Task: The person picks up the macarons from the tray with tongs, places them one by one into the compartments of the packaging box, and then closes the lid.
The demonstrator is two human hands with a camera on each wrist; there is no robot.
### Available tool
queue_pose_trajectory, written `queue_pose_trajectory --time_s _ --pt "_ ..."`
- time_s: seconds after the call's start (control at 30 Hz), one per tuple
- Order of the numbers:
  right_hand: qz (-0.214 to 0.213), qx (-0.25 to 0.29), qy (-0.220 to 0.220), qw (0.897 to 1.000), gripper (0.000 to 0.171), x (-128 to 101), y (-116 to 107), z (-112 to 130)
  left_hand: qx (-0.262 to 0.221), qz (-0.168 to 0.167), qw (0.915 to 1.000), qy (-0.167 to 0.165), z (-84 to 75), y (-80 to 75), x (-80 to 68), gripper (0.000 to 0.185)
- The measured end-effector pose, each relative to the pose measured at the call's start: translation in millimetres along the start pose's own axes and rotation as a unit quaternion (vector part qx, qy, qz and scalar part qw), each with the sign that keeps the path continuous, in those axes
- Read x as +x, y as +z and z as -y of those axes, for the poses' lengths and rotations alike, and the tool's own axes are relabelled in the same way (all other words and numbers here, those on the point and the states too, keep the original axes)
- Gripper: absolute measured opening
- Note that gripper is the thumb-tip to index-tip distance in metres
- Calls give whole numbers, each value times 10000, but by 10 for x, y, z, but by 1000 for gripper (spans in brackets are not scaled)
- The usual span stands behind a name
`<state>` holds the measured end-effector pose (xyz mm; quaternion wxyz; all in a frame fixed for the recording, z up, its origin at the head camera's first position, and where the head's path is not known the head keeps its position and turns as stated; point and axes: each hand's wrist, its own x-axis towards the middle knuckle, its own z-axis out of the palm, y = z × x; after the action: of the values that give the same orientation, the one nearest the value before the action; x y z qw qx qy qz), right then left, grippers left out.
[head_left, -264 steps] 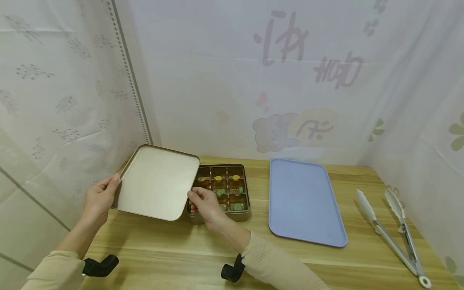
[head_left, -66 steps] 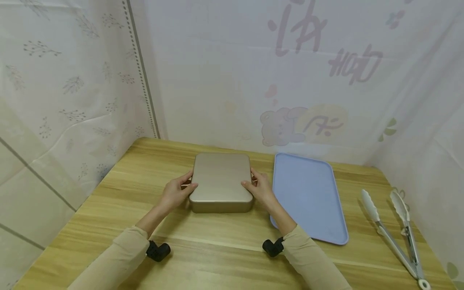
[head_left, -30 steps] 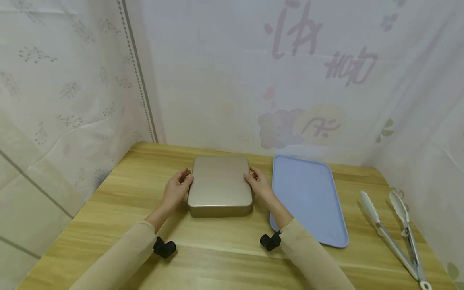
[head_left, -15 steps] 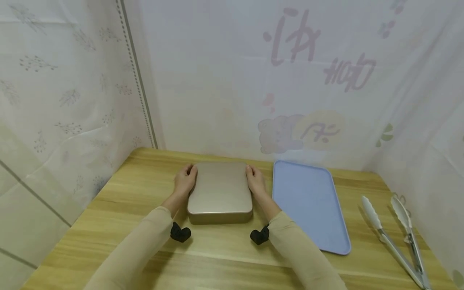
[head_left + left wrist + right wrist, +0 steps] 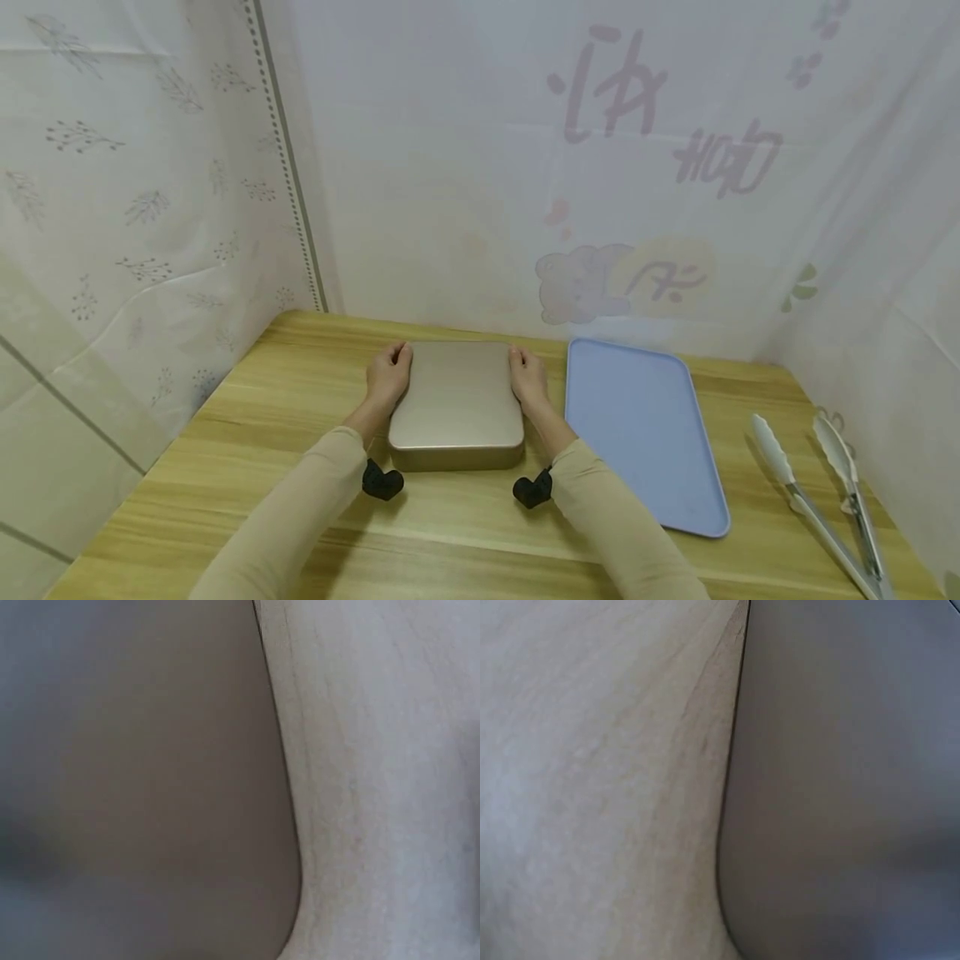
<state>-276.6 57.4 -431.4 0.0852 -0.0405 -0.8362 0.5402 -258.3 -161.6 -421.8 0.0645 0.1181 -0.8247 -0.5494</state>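
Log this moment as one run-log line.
left hand: grips tin left edge | right hand: grips tin right edge | gold tin: lidded, on table | tray: right of tin

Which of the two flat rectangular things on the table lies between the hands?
The gold tin, lid shut, with the left hand and right hand at its sides. The blue tray lies untouched to its right.

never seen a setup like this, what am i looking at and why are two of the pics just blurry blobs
No machine here: a person wears three cameras. The wide picture comes from the head camera, looking down at a wooden table. The two blurry ones come from cameras strapped to the wrists, so close to the work that they show only a dark metal side against pale wood. The left hand and right hand hold the two sides of a closed gold tin. Beside it lie a blue tray and metal tongs, both untouched.
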Motion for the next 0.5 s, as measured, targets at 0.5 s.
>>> queue_pose_trajectory --time_s 0.5 --pt "-209 2 -198 9996 34 8 22 -38 65 -144 9999 25 10 20 -14 43"
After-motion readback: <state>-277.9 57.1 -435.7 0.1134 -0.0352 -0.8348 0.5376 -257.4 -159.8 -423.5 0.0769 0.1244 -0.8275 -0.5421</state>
